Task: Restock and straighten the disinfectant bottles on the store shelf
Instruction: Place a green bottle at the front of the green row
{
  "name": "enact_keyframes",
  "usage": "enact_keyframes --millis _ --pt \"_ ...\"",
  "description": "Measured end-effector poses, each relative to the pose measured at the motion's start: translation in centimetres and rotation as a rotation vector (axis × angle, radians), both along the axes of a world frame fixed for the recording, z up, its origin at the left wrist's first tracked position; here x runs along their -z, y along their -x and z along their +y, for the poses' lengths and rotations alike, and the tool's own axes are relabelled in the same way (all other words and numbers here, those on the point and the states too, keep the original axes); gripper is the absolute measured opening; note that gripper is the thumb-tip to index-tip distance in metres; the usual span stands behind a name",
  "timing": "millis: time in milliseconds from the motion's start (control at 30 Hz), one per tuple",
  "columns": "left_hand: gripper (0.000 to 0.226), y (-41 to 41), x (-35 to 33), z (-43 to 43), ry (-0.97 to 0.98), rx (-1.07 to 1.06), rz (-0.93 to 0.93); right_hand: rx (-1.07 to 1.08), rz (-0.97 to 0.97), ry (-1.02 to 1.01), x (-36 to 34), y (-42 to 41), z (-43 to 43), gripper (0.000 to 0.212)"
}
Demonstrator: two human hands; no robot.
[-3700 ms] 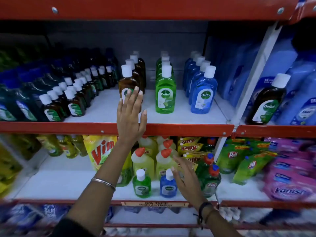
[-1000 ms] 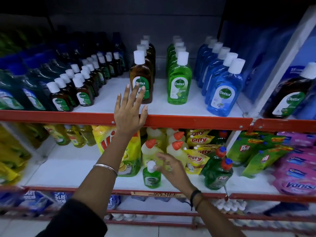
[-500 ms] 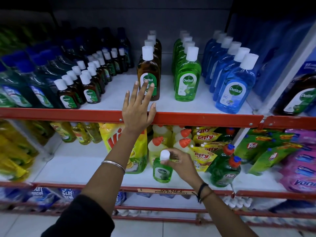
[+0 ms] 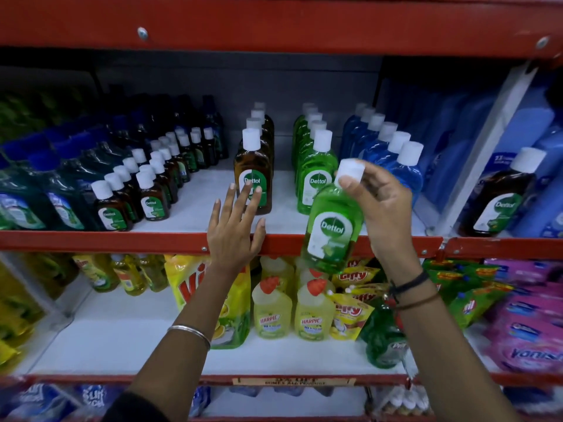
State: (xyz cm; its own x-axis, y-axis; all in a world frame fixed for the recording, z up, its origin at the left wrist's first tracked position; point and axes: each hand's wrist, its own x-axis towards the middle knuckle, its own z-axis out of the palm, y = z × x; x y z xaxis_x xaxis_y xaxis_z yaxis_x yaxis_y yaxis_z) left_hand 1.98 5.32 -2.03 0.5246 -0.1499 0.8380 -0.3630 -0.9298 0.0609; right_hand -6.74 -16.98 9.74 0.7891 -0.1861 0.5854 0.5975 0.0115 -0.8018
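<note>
The green bottle (image 4: 333,222) hangs nearly upright, cap pinched in the right hand (image 4: 380,208), just ahead of the green row (image 4: 315,166) up behind it, while the spread left hand (image 4: 234,236) rests on the shelf edge (image 4: 122,242).

- Red metal shelf rails (image 4: 122,242) with bolts run across a store rack.
- White shelf boards (image 4: 122,339) sit between them.
- A dark grey back panel (image 4: 274,83) lies in shadow behind.
- A white upright divider (image 4: 475,153) slants at right.
</note>
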Motion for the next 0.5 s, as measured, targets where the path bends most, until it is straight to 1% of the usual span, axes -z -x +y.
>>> enact_keyframes --millis 100,233,500 --pt "0.055 0.0 0.0 0.0 0.001 -0.002 -0.002 0.075 -0.043 -0.005 -1.4 -2.1 -0.4 0.024" --pt "0.056 -0.1 0.1 0.0 0.0 -0.007 -0.012 0.109 -0.055 -0.002 -1.9 -4.9 -0.5 0.026" --pt "0.055 -0.1 0.2 -0.1 0.0 -0.016 -0.025 0.116 0.006 0.094 0.5 -8.6 0.0 0.028"
